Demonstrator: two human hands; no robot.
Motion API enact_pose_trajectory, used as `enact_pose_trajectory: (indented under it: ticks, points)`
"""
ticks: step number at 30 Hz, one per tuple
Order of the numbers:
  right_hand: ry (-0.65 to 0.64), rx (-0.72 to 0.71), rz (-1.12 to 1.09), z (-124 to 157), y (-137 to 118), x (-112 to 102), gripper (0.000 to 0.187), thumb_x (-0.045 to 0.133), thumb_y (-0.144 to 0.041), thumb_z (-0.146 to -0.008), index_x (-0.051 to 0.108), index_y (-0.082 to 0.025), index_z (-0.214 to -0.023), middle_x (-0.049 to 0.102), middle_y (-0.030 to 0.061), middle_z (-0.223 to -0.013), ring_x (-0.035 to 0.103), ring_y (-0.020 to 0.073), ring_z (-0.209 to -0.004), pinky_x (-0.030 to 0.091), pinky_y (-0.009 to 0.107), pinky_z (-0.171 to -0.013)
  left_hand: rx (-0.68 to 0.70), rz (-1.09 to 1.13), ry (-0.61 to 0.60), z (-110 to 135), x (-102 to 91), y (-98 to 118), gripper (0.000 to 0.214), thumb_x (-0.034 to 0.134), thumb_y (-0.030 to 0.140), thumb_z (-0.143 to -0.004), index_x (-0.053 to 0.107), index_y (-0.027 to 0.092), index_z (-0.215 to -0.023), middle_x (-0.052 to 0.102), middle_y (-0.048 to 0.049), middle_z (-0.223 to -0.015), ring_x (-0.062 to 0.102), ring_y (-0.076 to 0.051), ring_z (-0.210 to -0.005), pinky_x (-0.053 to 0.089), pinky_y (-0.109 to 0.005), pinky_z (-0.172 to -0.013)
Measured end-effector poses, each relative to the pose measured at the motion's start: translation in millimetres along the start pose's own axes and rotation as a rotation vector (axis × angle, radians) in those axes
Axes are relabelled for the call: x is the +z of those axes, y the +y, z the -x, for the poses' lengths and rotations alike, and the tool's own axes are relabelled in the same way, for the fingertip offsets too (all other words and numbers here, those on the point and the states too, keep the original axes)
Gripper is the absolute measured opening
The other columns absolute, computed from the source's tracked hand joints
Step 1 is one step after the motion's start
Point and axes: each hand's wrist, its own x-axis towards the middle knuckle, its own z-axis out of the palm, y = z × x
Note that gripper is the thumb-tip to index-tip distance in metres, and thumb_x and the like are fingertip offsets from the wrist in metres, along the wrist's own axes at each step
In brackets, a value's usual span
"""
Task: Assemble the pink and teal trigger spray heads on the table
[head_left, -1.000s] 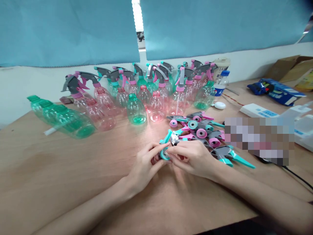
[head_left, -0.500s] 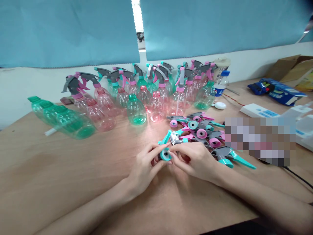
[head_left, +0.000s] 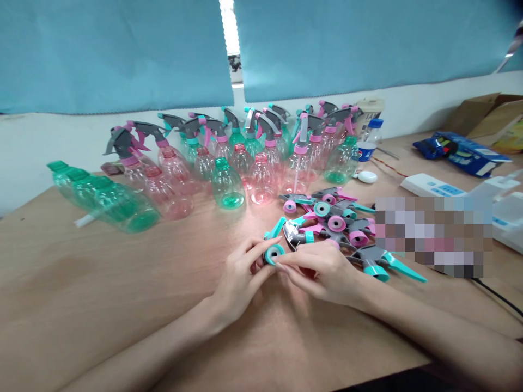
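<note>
My left hand (head_left: pixel 241 275) and my right hand (head_left: pixel 322 269) meet at the middle of the wooden table (head_left: pixel 81 283). Both pinch a grey spray trigger head with a teal collar (head_left: pixel 274 252), its round opening facing up towards me. Its teal lever sticks out to the upper right of the left fingers. Just right of my hands lies a pile of loose trigger heads (head_left: pixel 339 220) in grey, pink and teal. One teal trigger head (head_left: pixel 386 264) lies beside my right wrist.
Several pink and green spray bottles (head_left: pixel 245 158) stand at the back, some with heads fitted. Green bottles (head_left: pixel 106 198) lie on their sides at the left. A white device (head_left: pixel 433 186), a blue packet (head_left: pixel 461 149), a cardboard box (head_left: pixel 490 111) and a black cable (head_left: pixel 496 294) sit right.
The trigger head has been turned slightly in my fingers, its teal collar now facing more upward. My right fingertips have slid a little lower under it. Nothing else has moved.
</note>
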Motion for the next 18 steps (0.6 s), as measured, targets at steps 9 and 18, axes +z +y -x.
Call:
enact_pose_trajectory:
  ticks: [9, 18]
  points:
    - [-0.042, 0.093, 0.051, -2.3, -1.9, -0.1, 0.018, 0.048, -0.022, -0.091, 0.065, -0.017, -0.089, 0.067, 0.0006, -0.068, 0.058, 0.0097, -0.056, 0.042, 0.021, -0.055, 0.056, -0.009, -0.010, 2.1, 2.0, -1.5, 0.034, 0.057, 0.021, -0.088, 0.055, 0.026, -0.121, 0.055, -0.0017, -0.093, 0.052, -0.009, -0.066, 0.050, -0.022, -0.060]
    - [-0.031, 0.155, 0.173, -1.2, -1.8, -2.0, 0.025, 0.046, -0.029, -0.094, 0.067, -0.018, -0.090, 0.066, 0.0024, -0.063, 0.060, 0.0114, -0.058, 0.043, 0.020, -0.059, 0.024, -0.022, 0.031, 2.2, 1.8, 0.8, 0.031, 0.059, 0.022, -0.087, 0.057, 0.024, -0.118, 0.056, -0.0010, -0.091, 0.052, -0.009, -0.065, 0.050, -0.022, -0.061]
